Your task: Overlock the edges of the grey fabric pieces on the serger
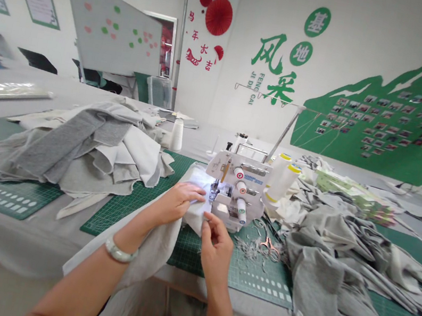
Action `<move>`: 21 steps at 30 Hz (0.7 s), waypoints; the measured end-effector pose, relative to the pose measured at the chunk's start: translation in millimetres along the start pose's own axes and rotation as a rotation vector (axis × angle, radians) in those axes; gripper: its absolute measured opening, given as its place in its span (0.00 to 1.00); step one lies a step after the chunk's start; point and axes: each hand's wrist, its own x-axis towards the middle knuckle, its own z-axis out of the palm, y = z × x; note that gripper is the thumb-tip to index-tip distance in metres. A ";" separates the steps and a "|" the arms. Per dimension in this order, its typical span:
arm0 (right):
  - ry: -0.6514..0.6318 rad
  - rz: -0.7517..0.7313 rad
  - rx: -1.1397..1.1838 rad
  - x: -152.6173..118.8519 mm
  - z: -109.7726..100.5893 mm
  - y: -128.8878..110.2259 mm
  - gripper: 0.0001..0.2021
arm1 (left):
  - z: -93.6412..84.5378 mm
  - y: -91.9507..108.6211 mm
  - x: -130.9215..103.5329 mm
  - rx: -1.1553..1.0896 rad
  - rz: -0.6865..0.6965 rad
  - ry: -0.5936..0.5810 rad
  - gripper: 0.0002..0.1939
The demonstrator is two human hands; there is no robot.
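A white overlock sewing machine [237, 184] stands in front of me, its lamp lit over the needle area. Light grey fabric [158, 246] lies at its presser foot and drapes down over the table's front edge. My left hand [177, 203] rests flat on this fabric, left of the presser foot, fingers stretched toward it. Close to the machine's front, my right hand [216, 240] pinches the fabric's edge between thumb and forefinger. A pair of scissors [269, 247] lies to the right of the machine among thread scraps [248, 249].
Piled grey and white cloth pieces [94, 133] lie on the left, and a heap of grey fabric [329, 275] on the right. Thread cones [285, 181] stand behind the machine, another white cone [176, 135] to its left. Green cutting mats [113, 212] cover parts of the table.
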 end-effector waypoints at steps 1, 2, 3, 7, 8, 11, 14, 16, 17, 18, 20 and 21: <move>-0.002 -0.011 -0.011 0.4 -0.3 -0.6 0.13 | 1.1 -1.2 0.5 0.012 0.005 0.005 0.24; -0.006 -0.019 -0.017 0.8 -0.5 -1.2 0.13 | 2.3 -2.4 0.8 0.024 0.012 0.007 0.24; -0.010 -0.024 -0.019 1.2 -0.8 -1.8 0.13 | 3.5 -3.6 1.1 0.036 0.017 0.009 0.24; -0.021 -0.026 -0.024 2.4 -1.7 -3.4 0.14 | 6.5 -7.2 1.0 0.090 0.032 0.016 0.24; -0.023 -0.026 -0.027 2.6 -2.0 -3.5 0.14 | 6.5 -6.9 0.7 0.108 0.036 0.025 0.24; -0.025 -0.030 -0.023 3.4 -2.5 -2.9 0.14 | 4.2 -1.5 -1.8 0.165 0.068 0.080 0.22; -0.043 -0.020 0.005 4.4 -2.2 -1.7 0.14 | 1.3 9.3 -6.5 0.179 0.113 0.068 0.23; -0.057 -0.002 0.042 5.1 -1.6 -1.1 0.14 | 1.0 15.8 -9.7 0.160 0.121 0.021 0.24; -0.062 0.001 0.054 5.3 -1.3 -0.9 0.13 | 1.3 18.1 -10.9 0.151 0.116 0.001 0.25; -0.065 -0.006 0.057 5.5 -1.3 -1.1 0.13 | 1.8 19.6 -11.9 0.143 0.109 -0.008 0.25; -0.067 -0.044 0.015 5.4 -1.8 -2.1 0.13 | 2.9 20.4 -12.6 0.136 0.095 -0.008 0.26; -0.065 -0.073 -0.028 5.1 -2.5 -3.0 0.13 | 3.3 20.2 -12.5 0.135 0.092 -0.011 0.26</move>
